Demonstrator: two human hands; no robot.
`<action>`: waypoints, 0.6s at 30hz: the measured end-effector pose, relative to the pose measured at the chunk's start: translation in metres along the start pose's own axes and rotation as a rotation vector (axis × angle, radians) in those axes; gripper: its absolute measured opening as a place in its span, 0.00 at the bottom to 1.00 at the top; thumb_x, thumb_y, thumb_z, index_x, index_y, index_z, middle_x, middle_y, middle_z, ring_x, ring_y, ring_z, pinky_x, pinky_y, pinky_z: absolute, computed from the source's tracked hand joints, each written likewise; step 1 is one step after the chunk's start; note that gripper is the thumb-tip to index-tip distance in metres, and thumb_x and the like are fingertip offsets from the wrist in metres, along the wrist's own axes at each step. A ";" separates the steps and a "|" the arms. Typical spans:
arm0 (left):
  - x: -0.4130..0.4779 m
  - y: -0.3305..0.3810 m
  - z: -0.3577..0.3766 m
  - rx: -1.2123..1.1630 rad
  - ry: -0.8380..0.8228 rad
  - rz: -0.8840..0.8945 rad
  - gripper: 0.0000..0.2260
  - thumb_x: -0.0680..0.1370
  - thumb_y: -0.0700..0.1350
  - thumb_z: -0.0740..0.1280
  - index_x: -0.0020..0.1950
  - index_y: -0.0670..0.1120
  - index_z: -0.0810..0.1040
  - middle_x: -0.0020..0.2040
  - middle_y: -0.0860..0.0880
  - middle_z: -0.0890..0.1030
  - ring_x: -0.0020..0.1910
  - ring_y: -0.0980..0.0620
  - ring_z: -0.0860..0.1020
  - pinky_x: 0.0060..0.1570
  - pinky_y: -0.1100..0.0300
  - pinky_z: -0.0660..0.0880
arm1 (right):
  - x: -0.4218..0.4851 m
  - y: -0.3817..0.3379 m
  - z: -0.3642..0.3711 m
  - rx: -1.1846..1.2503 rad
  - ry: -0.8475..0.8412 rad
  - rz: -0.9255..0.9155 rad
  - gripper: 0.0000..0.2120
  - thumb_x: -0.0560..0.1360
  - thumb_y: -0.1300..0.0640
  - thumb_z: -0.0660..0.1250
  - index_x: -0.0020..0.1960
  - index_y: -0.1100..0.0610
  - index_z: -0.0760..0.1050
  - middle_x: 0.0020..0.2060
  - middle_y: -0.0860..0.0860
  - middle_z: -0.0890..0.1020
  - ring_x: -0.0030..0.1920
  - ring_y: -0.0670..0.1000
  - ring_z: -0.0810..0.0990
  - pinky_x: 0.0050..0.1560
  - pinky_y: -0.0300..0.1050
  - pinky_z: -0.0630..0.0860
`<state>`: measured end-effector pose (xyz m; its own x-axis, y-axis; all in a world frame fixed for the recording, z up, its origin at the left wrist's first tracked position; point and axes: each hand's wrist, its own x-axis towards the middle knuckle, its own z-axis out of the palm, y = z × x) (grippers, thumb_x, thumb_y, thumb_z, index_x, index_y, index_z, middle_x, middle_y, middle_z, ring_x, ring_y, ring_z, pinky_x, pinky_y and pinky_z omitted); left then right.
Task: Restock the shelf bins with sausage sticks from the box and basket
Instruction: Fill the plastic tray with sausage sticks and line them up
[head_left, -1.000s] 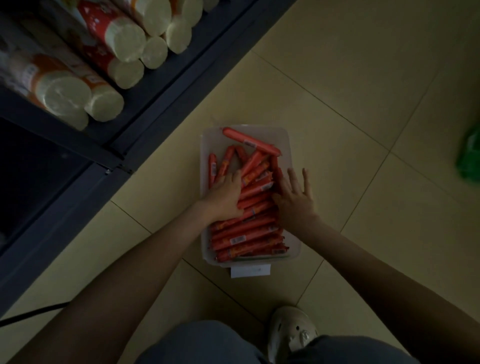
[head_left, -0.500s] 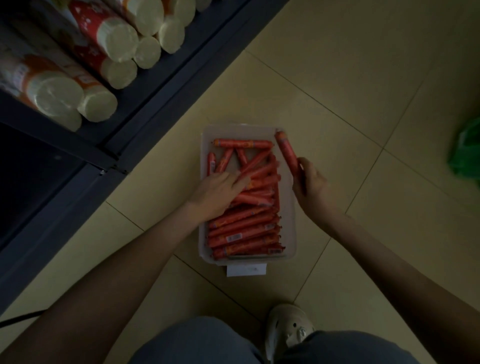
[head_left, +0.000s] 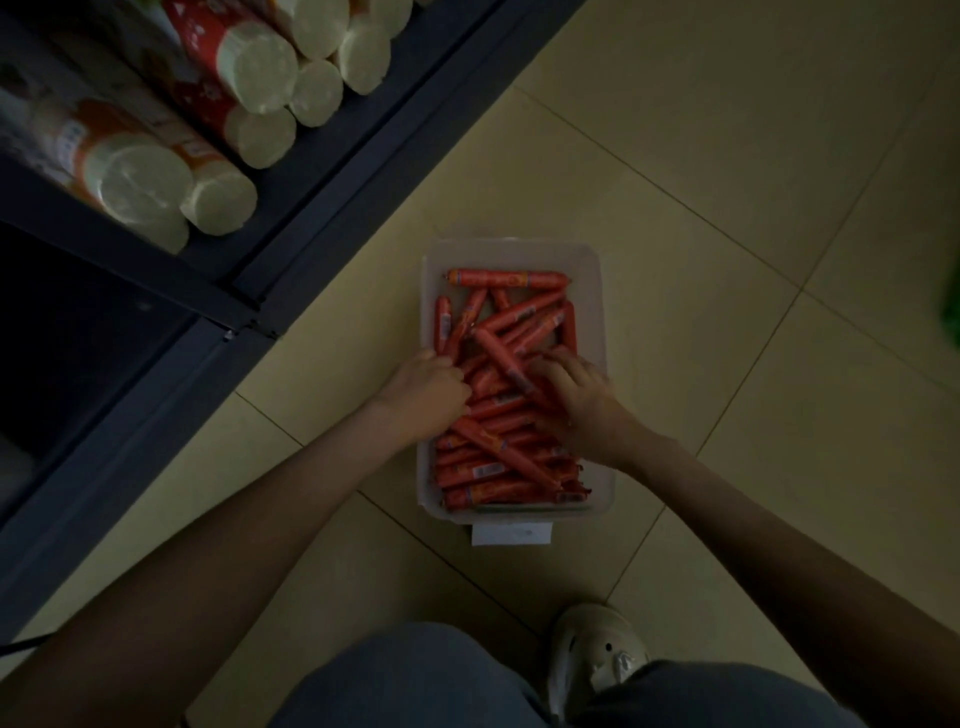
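A clear plastic bin (head_left: 597, 280) stands on the tiled floor, filled with several red sausage sticks (head_left: 506, 279). Near its front the sticks lie in rows; further back they are jumbled. My left hand (head_left: 426, 395) is at the bin's left side, fingers curled into the sticks there. On the right half of the pile, my right hand (head_left: 582, 400) has its fingers closed over the end of one stick (head_left: 498, 353) that lies diagonally across the others. Sticks beneath both hands are hidden.
A dark metal shelf (head_left: 332, 156) runs along the left, holding large wrapped rolls (head_left: 260, 67). A white label card (head_left: 511, 533) lies at the bin's front edge. My light shoe (head_left: 597, 654) is below it. Something green (head_left: 953, 317) shows at the right edge.
My right hand brought the stick it held beside the bin down onto the pile, where it now lies diagonally. My left hand shifted to the pile's left edge and curled.
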<state>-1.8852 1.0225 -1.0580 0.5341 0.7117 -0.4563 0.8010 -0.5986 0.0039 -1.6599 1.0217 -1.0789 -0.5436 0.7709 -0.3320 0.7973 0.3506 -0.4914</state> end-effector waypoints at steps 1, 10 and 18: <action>-0.001 0.002 0.001 -0.027 -0.011 0.003 0.17 0.81 0.54 0.55 0.63 0.46 0.74 0.59 0.48 0.76 0.60 0.48 0.71 0.59 0.56 0.62 | 0.002 0.001 0.000 -0.017 -0.048 -0.019 0.29 0.71 0.50 0.64 0.69 0.57 0.62 0.69 0.61 0.67 0.71 0.63 0.63 0.69 0.60 0.61; -0.004 0.017 0.015 -0.091 0.054 -0.024 0.23 0.79 0.59 0.56 0.66 0.45 0.70 0.62 0.47 0.72 0.62 0.47 0.69 0.60 0.56 0.61 | 0.031 -0.003 -0.007 -0.336 -0.123 0.071 0.31 0.75 0.52 0.65 0.73 0.57 0.57 0.69 0.56 0.64 0.68 0.58 0.63 0.64 0.53 0.61; -0.010 0.034 0.020 -0.311 0.549 -0.053 0.18 0.75 0.53 0.63 0.52 0.39 0.79 0.50 0.41 0.79 0.48 0.44 0.75 0.48 0.53 0.73 | 0.017 0.001 -0.020 -0.365 -0.204 -0.040 0.29 0.77 0.47 0.63 0.74 0.52 0.60 0.70 0.55 0.65 0.68 0.58 0.63 0.63 0.51 0.63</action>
<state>-1.8688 0.9876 -1.0707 0.4865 0.8716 0.0600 0.8271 -0.4816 0.2897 -1.6628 1.0456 -1.0685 -0.5876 0.6445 -0.4892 0.7952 0.5718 -0.2018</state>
